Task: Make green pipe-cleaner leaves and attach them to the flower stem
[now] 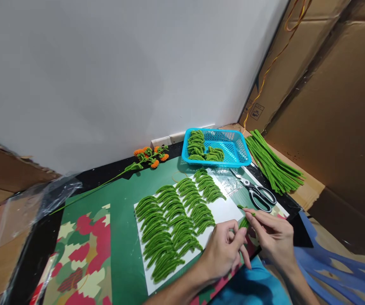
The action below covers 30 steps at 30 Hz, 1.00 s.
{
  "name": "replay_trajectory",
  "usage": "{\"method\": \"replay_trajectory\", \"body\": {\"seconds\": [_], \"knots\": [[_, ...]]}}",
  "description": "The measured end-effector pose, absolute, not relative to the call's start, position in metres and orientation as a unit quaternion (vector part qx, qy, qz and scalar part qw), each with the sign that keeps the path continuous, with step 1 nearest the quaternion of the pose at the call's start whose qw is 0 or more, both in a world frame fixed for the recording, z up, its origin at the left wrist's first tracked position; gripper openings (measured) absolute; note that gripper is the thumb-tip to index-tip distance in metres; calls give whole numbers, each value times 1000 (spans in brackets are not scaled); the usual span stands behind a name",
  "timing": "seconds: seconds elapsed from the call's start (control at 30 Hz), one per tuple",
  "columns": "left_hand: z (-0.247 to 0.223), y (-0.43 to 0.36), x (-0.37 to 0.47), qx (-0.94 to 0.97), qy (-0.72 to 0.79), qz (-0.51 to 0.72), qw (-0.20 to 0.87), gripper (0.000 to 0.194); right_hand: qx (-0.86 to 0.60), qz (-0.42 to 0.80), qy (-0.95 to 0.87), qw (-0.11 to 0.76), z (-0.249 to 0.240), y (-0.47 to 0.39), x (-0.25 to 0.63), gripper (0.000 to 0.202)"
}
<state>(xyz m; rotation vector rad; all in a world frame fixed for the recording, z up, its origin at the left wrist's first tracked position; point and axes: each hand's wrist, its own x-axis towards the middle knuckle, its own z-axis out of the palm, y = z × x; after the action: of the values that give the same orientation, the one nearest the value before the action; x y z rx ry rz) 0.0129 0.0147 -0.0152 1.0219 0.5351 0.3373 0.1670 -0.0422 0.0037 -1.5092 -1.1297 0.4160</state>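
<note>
My left hand is closed, its thumb and index finger pinching a green chenille stem piece. Just right of it, the fingertips of my right hand pinch the upper end of green chenille; whether both hands hold the same piece I cannot tell. Beside my left hand lies a white sheet bearing rows of curved, folded green chenille pieces. Scissors with black and white handles rest beyond my right hand, blades slightly apart.
A blue plastic basket at the back holds more folded green pieces. Long green chenille stems lie in a bundle to its right. An orange flower stem lies at the back left. Cardboard stands on the right, a white wall behind.
</note>
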Motion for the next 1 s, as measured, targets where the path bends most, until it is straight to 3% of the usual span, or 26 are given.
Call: {"method": "replay_trajectory", "body": {"seconds": [0.17, 0.33, 0.5, 0.63, 0.83, 1.0], "knots": [[-21, 12, 12, 499, 268, 174, 805, 52, -620, 213, -490, 575, -3, -47, 162, 18], [-25, 7, 13, 535, 307, 190, 764, 54, -580, 134, -586, 550, -7, -54, 161, 35], [-20, 6, 14, 543, 322, 177, 755, 53, -604, 128, -557, 556, -8, -54, 164, 34], [-18, 5, 15, 554, 317, 175, 750, 54, -592, 67, -594, 540, -12, -55, 169, 45], [-15, 6, 15, 497, 299, 176, 795, 59, -632, 110, -546, 539, -5, -53, 169, 29], [-14, 6, 13, 499, 280, 169, 803, 62, -620, 90, -549, 554, -2, -51, 165, 31]]}}
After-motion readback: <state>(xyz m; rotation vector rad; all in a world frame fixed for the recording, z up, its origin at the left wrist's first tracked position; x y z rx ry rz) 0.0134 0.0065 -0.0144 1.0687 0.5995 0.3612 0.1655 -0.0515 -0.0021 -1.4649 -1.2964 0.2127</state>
